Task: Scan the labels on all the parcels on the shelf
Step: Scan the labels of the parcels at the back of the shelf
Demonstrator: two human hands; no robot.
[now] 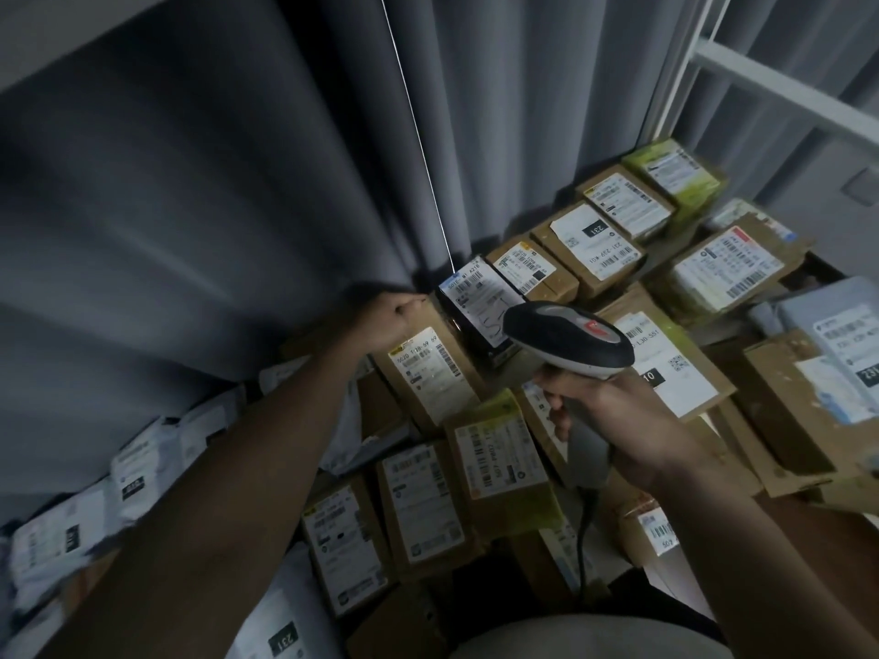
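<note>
the right hand [613, 420] curls tight round the handle of a grey barcode scanner [568, 337], its head pointing away over the parcels, its cable [584, 530] trailing down toward the person. the left hand [392, 321] reaches to the back, against the grey curtain [190, 183], fingers curled at the far top edge of a brown cardboard box [428, 373] that leans with its label facing up; it seems to be gripping or tipping that edge, though the fingertips are hidden and i cannot be sure how firm the hold is.

the parcels cover the shelf: a dark box with a white label [480, 302] just beside the held one, a row of brown cartons [590, 244] running back to the right, a green-taped carton [675, 178] at the far end, more boxes [423, 497] in front, and soft white mailer bags [95, 511] slumped at the left. a white shelf frame [780, 92] shows at upper right.

the cardboard boxes look stiff and small, probably light enough to tilt with one hand; an edge or corner is the place to take hold, keeping fingers off the barcode. the mailer bags look limp and slick, so their labels may crease, and they would want flattening or pulling taut before the scanner can read them. the boxes are packed touching, so shifting one may nudge its neighbours.
</note>
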